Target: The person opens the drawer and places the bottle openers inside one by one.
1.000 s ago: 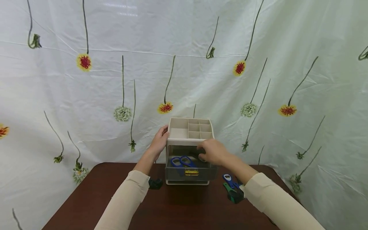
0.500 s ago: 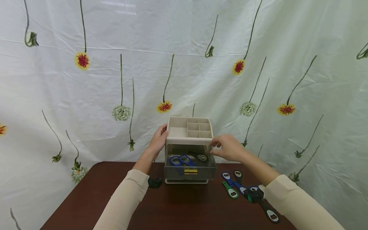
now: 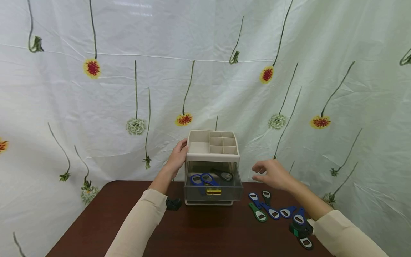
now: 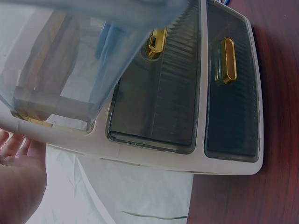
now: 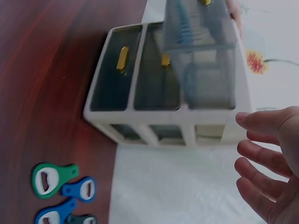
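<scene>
Organizer [image 3: 212, 157] upright on tabletop [image 3: 205, 232]; top tray [image 3: 199, 147] divided, one large compartment left, six small right. Clear grey top drawer [image 3: 195, 195] pulled out: contains two blue bottle openers [image 3: 213, 181] side by side at left, one dark bottle opener [image 3: 219, 173] at right. Lower drawers [image 5: 110, 86] both pushed in, gold handles [image 5: 122, 58]. Loose openers [image 3: 253, 211] on tabletop, right of organizer: blue, dark, one green. Left hand [image 3: 177, 156] against organizer's left side, fingers mostly straight. Right hand [image 3: 273, 174] in mid-air right of drawer, fingers loosely spread, holding nothing. Versus one second ago: right hand out from over drawer; dark opener plainly visible inside; more loose openers uncovered. Left hand unchanged.
</scene>
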Tool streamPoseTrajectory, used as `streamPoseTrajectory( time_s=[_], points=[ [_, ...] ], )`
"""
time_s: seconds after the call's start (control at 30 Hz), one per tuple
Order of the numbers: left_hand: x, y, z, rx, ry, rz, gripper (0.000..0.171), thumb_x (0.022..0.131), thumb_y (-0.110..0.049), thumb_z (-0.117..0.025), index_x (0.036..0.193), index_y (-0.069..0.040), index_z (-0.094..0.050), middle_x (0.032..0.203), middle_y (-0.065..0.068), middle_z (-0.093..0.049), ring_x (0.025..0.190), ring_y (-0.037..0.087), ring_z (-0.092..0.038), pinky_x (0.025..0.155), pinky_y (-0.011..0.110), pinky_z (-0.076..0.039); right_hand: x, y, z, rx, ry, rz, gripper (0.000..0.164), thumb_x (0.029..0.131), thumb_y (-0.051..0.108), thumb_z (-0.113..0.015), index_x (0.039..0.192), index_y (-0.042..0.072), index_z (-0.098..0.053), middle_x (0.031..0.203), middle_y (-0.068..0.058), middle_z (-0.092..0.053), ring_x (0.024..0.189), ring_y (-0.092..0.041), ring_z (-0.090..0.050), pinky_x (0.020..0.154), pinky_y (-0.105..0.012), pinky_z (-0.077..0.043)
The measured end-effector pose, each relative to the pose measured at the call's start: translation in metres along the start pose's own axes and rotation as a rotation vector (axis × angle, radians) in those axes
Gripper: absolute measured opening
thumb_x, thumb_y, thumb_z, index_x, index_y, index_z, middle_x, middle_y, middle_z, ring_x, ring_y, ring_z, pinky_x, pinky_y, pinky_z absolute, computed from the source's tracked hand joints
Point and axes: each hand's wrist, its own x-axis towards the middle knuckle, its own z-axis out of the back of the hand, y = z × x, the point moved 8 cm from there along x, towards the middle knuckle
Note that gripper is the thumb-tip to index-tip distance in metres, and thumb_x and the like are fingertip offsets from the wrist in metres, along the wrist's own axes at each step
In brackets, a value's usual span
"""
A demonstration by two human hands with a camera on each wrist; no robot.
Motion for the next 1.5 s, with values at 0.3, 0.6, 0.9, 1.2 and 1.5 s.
streamPoseTrajectory(
  time_s=[0.3,0.6,0.9,1.2,1.5],
  points=[
    [0.000,0.000,0.000,0.004,0.003,0.005,0.050,0.115,-0.018,-0.034,0.163,-0.007,-0.025,0.165,0.015,-0.030,0.147,0.033,-0.034,0.116,0.052,-0.033,-0.033,-0.037,-0.030,0.054,0.000,-0.044,0.024,0.089,0.018,-0.083,0.107,0.003,-0.076,0.098,-0.007,-0.075,0.082,-0.020,-0.070,0.071,-0.038,-0.058],
    [0.000,0.000,-0.001,-0.010,0.006,0.011,0.051,0.115,-0.019,-0.034,0.163,-0.007,-0.025,0.165,0.015,-0.029,0.148,0.032,-0.033,0.116,0.053,-0.033,-0.062,-0.072,-0.077,0.170,0.033,-0.148,0.032,0.087,0.020,-0.085,0.110,0.000,-0.074,0.100,-0.008,-0.074,0.082,-0.018,-0.068,0.067,-0.034,-0.058],
    [-0.001,0.001,-0.001,-0.007,0.004,0.021,0.051,0.115,-0.020,-0.035,0.163,-0.008,-0.025,0.165,0.013,-0.029,0.148,0.031,-0.032,0.116,0.052,-0.033,-0.076,-0.097,-0.110,0.237,0.080,-0.204,0.036,0.087,0.016,-0.085,0.113,-0.005,-0.072,0.102,-0.012,-0.072,0.086,-0.025,-0.067,0.072,-0.041,-0.057],
    [0.000,0.002,0.000,-0.034,0.006,0.015,0.050,0.115,-0.020,-0.035,0.163,-0.007,-0.026,0.165,0.015,-0.029,0.147,0.033,-0.034,0.116,0.054,-0.033,-0.081,-0.115,-0.134,0.253,0.098,-0.286,0.038,0.084,0.019,-0.087,0.111,-0.004,-0.073,0.103,-0.011,-0.072,0.090,-0.030,-0.068,0.073,-0.046,-0.058],
    [-0.002,0.000,-0.001,-0.061,0.020,0.016,0.052,0.115,-0.019,-0.034,0.164,-0.008,-0.023,0.167,0.016,-0.026,0.148,0.034,-0.032,0.116,0.056,-0.032,-0.078,-0.123,-0.154,0.192,0.081,-0.386,0.036,0.080,0.018,-0.091,0.106,-0.001,-0.076,0.096,-0.005,-0.072,0.089,-0.026,-0.069,0.077,-0.047,-0.057]
  ],
)
